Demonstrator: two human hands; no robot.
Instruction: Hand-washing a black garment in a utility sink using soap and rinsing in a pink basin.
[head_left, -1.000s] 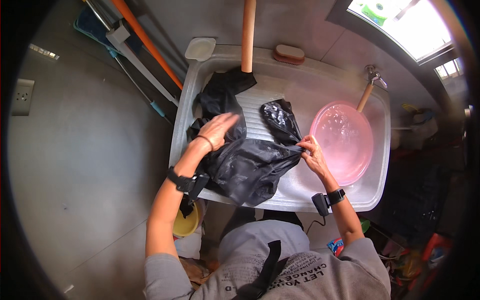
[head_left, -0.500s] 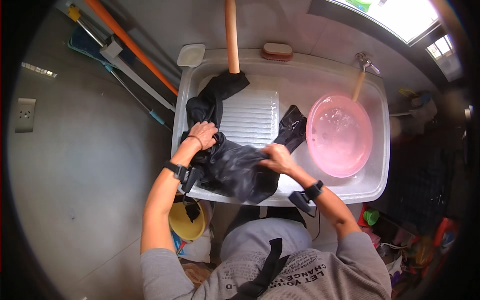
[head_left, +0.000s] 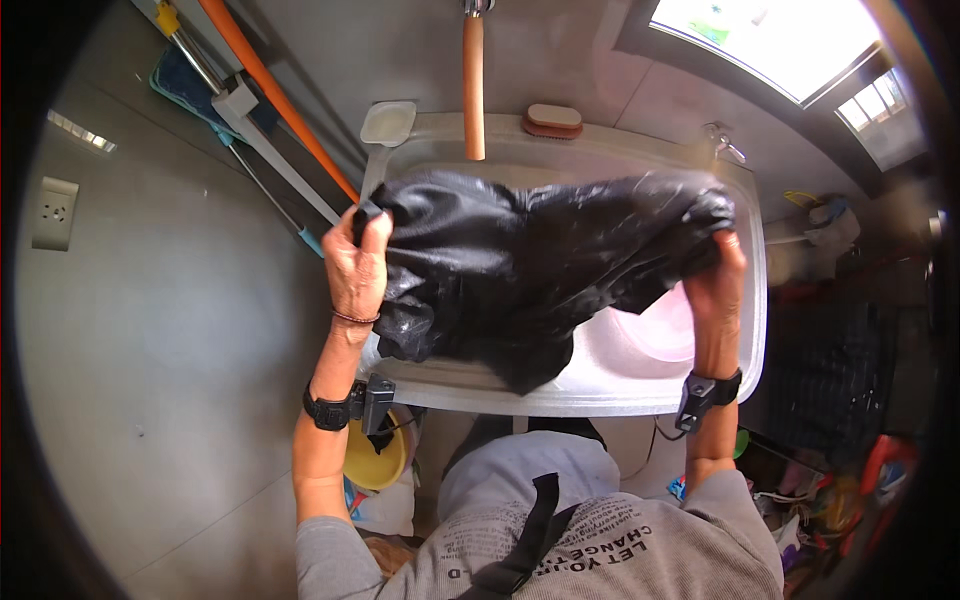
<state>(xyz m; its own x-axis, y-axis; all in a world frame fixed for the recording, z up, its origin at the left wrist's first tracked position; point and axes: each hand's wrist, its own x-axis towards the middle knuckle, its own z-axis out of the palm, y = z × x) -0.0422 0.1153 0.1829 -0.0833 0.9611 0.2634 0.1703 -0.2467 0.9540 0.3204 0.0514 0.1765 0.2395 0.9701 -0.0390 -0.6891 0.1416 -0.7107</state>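
A wet black garment with whitish, soapy-looking streaks is stretched between my hands above the laundry sink. My left hand is closed on its left edge. At the far right end, my right hand grips the cloth, its fingers partly hidden by the fabric. Behind the garment, only the lower part of a pink basin shows inside the sink. The cloth covers the washboard area. I cannot tell which kind of garment it is.
An orange hose hangs over the sink's back. A scrub brush and a white dish rest on the back rim, left of a tap. Long-handled tools lean at left; a yellow bucket stands below.
Both hands have lifted the black garment from the sink and spread it wide. My right hand has moved far right and up, my left slightly left. The cloth now hides most of the basin.
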